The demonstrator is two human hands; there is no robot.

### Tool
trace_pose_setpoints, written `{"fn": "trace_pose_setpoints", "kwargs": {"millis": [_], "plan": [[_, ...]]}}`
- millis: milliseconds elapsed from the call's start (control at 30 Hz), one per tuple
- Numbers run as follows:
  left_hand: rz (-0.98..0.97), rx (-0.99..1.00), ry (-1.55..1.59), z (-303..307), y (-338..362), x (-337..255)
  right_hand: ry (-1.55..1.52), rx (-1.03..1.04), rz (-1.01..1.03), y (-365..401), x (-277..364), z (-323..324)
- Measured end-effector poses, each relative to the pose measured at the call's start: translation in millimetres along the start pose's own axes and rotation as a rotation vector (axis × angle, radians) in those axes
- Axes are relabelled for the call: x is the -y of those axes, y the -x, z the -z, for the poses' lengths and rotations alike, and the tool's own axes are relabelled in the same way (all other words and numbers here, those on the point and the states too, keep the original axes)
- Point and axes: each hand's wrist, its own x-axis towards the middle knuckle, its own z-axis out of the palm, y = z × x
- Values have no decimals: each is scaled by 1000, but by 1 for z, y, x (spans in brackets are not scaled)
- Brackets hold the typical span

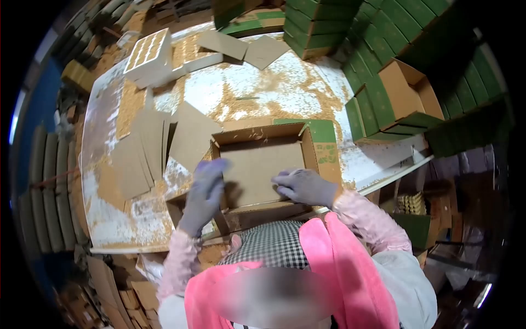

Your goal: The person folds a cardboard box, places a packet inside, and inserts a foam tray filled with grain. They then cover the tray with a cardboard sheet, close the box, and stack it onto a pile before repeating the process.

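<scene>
An open cardboard box (pixel 263 170) with brown inner walls lies in front of me, a flat cardboard sheet (pixel 268 159) covering its floor. My left hand (pixel 204 192), in a grey-purple glove, is at the box's left wall. Its fingertips are smeared by motion, so its grip does not show. Over the right part of the box floor is my right hand (pixel 308 186), gloved alike. Its fingers point left and stand a little apart, with nothing visible in them. Green printed flaps (pixel 323 137) show at the box's far right.
Loose cardboard sheets (pixel 142 148) lie to the left on the white table (pixel 205 90), which is strewn with sawdust-like bits. A white tray block (pixel 148 57) stands at the back left. Stacked green boxes (pixel 378 33) rise at the back right, near an open box (pixel 411 93).
</scene>
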Motion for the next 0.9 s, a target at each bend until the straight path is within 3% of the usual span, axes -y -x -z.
{"fn": "trace_pose_setpoints", "kwargs": {"millis": [33,67,100,167,200,233,300,367,433,467,500,533,567,600,633,700,733,767,800,833,900], "plan": [[219,-102,105,9,9,7,-24,-192,-63,11,11,12],[328,-150,344,7,13,25,-285,-418,-318,19,26,36],[444,-198,582,-4,15,50,-292,-660,-448,24,23,54],[782,133,572,-31,13,99,-260,-251,-451,26,-43,30],[706,227,695,-51,4,106,-207,-184,-343,15,-39,9],[675,236,623,-58,-11,73,-154,-118,-239,-3,-29,-10],[527,50,395,-94,-7,95,-48,49,-242,-17,-33,-10],[533,60,393,-87,-11,81,126,-418,-438,-2,-67,-39],[578,16,546,-90,-8,78,-75,-383,-611,8,-86,-69],[591,23,620,-91,-6,80,-389,-113,-664,1,-85,-82],[609,22,688,-89,-5,85,-473,-128,-703,-2,-88,-87],[746,77,838,-84,2,108,-742,-293,-529,3,-76,-77],[882,129,981,-81,1,124,-664,-582,-450,4,-49,-57],[901,161,944,-65,-10,94,-965,-604,-494,0,-48,-62],[830,94,831,-54,-14,73,-1270,-615,-523,-2,-53,-60],[820,5,810,-47,-43,39,-1113,-674,-234,8,-88,-34],[737,48,751,-48,-67,-4,-1285,-684,-161,26,-92,14],[604,-9,733,-56,-82,47,-1463,-687,-87,43,-96,62],[535,-69,869,-70,-105,29,-1635,-684,-14,60,-100,110],[458,-125,1006,-87,-143,3,-1398,-873,-27,101,-109,162],[242,-140,1072,-134,-205,-45,-826,-1563,14,150,-211,200]]}}
